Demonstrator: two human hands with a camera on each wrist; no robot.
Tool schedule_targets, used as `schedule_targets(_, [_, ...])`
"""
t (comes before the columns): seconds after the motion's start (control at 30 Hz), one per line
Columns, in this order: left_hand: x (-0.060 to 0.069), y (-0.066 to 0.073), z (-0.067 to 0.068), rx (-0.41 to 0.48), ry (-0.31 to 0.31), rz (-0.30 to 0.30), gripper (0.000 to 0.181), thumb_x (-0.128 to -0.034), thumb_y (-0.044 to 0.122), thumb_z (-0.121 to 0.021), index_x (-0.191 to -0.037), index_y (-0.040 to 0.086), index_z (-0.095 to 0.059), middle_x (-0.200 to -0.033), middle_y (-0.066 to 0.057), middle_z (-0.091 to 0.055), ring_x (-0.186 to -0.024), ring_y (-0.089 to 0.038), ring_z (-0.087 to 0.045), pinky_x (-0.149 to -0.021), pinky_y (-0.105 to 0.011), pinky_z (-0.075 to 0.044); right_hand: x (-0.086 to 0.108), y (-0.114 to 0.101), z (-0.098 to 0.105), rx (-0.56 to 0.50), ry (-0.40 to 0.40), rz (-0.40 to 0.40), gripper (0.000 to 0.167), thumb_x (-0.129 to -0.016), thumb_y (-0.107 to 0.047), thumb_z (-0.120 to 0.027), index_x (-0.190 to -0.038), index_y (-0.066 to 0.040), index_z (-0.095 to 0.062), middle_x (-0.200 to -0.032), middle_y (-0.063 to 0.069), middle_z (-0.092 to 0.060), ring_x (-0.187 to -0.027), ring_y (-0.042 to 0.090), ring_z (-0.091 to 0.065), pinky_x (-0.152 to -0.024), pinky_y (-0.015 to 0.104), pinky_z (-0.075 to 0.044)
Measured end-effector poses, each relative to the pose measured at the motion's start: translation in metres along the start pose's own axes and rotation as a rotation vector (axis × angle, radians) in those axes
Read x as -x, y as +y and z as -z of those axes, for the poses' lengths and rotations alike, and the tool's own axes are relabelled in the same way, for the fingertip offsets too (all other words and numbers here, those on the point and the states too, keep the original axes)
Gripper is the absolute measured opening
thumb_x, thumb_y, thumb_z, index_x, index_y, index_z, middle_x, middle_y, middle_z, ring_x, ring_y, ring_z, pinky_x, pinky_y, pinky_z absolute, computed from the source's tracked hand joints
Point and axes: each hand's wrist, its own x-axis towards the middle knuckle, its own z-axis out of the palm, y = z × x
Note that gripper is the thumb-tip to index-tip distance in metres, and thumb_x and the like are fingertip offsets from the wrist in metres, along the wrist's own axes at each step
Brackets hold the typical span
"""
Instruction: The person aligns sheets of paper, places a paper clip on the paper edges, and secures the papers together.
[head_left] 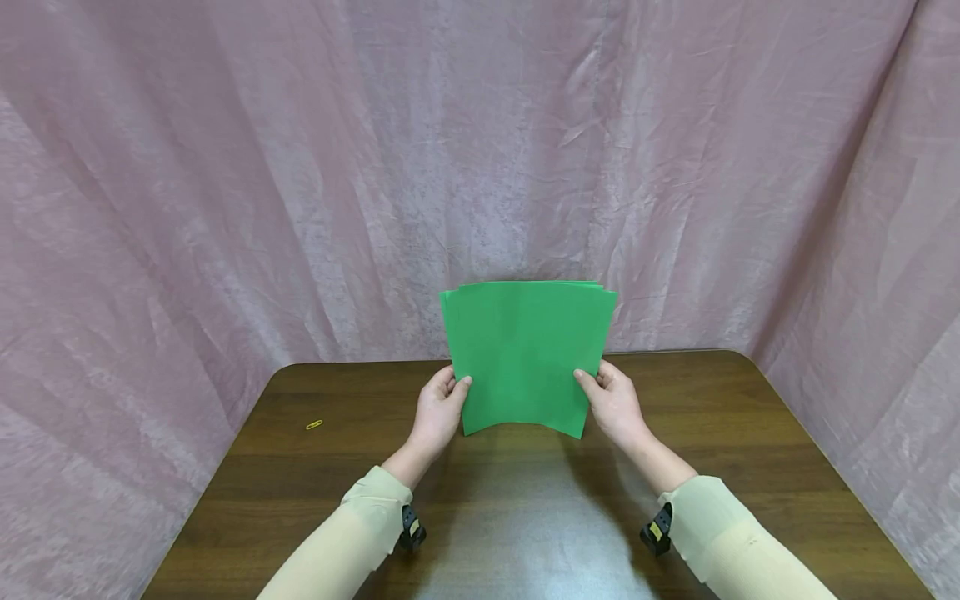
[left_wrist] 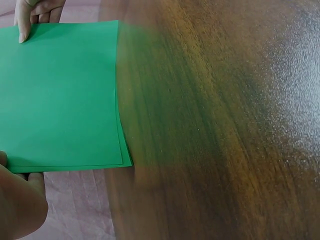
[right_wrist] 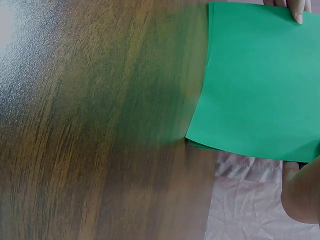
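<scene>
A small stack of green paper sheets (head_left: 528, 354) stands raised over the table, bowed slightly, its sheets a little out of line at the top corners. My left hand (head_left: 438, 408) grips its left edge, thumb on the near face and fingers behind. On the opposite edge my right hand (head_left: 617, 404) holds it the same way. Uneven layers of the green sheets (left_wrist: 65, 95) show along the lower edge in the left wrist view. Several corners of the green paper (right_wrist: 260, 80) also fan apart slightly in the right wrist view.
A yellow paper clip (head_left: 314, 424) lies on the left part of the brown wooden table (head_left: 517, 517). Pink curtains (head_left: 480, 150) hang behind the table and along its sides. Light glares off the tabletop near the front.
</scene>
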Motion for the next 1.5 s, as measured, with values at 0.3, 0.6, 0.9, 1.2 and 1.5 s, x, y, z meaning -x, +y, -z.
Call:
schedule_targets(0.3, [0.01,0.017,-0.003,-0.041,-0.009,-0.033,0.028,-0.107,0.0,-0.049,-0.132,-0.012,-0.055,-0.118,-0.031,-0.067,-0.108,-0.051,-0.064,-0.091,-0.062,-0.052,0.001,0.0,-0.001,0.005,0.001,-0.004,0.03,-0.106,-0.017,-0.059,-0.125,0.006,-0.065,-0.11,0.025,-0.072,-0.098,0.027,-0.073,-0.086,0.042,-0.059])
schedule_targets(0.6, [0.001,-0.011,0.005,-0.048,0.002,-0.021,0.03,-0.1076,0.006,-0.052,-0.135,-0.006,-0.056,-0.119,-0.025,-0.069,-0.109,-0.041,-0.067,-0.093,-0.057,-0.053,-0.001,0.003,-0.005,-0.014,0.003,0.001,0.026,-0.105,-0.012,-0.06,-0.122,0.008,-0.065,-0.108,0.027,-0.072,-0.095,0.031,-0.073,-0.084,0.044,-0.06])
schedule_targets(0.9, [0.002,-0.01,0.004,-0.058,-0.004,-0.027,0.031,-0.108,0.009,-0.052,-0.135,-0.005,-0.057,-0.117,-0.026,-0.069,-0.107,-0.045,-0.067,-0.089,-0.057,-0.055,0.001,0.0,-0.008,-0.036,0.024,-0.008,0.027,-0.105,-0.013,-0.059,-0.122,0.008,-0.064,-0.108,0.027,-0.072,-0.092,0.028,-0.074,-0.079,0.042,-0.061])
schedule_targets(1.2, [0.001,-0.009,0.005,-0.083,0.005,-0.022,0.028,-0.1077,0.009,-0.053,-0.133,-0.001,-0.06,-0.113,-0.019,-0.072,-0.104,-0.035,-0.07,-0.088,-0.052,-0.057,0.001,0.001,-0.008,-0.038,0.023,-0.017,0.026,-0.106,-0.014,-0.059,-0.122,0.007,-0.064,-0.108,0.027,-0.072,-0.094,0.033,-0.073,-0.08,0.045,-0.061])
schedule_targets(1.5, [0.002,-0.009,0.006,-0.084,-0.009,-0.015,0.029,-0.1084,0.01,-0.052,-0.134,0.001,-0.059,-0.114,-0.018,-0.072,-0.105,-0.036,-0.069,-0.09,-0.056,-0.055,0.001,0.004,-0.007,-0.022,0.023,-0.026,0.027,-0.106,-0.014,-0.058,-0.123,0.006,-0.063,-0.109,0.027,-0.071,-0.094,0.03,-0.073,-0.08,0.042,-0.061])
